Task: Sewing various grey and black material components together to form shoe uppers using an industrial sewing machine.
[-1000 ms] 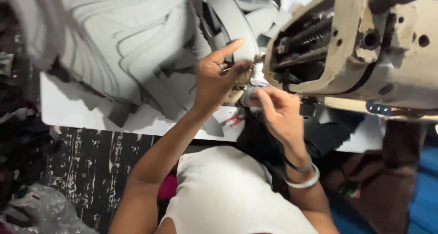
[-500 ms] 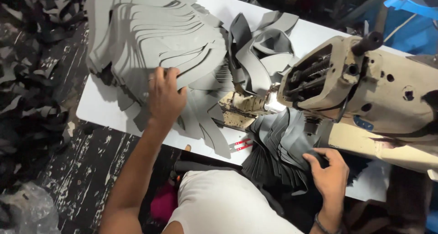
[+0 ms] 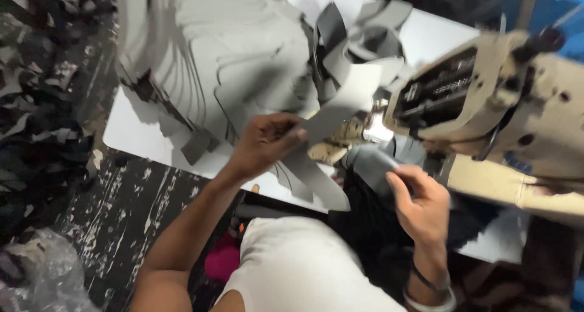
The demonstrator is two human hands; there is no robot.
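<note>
White table (image 3: 131, 143) under us, grey stack (image 3: 213, 50) heaped at its left. Our left hand (image 3: 264, 144) pinches a grey strip (image 3: 337, 105) at its near end, fingers closed on it; it looks light, thin and floppy, so we'd hold it by an edge. Our right hand (image 3: 420, 202) grips a darker grey piece (image 3: 371, 163) beside the sewing machine (image 3: 505, 105).

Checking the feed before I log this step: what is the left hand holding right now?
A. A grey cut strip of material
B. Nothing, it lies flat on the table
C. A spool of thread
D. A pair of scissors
A: the left hand grips a grey cut strip that points toward the sewing machine.
</note>
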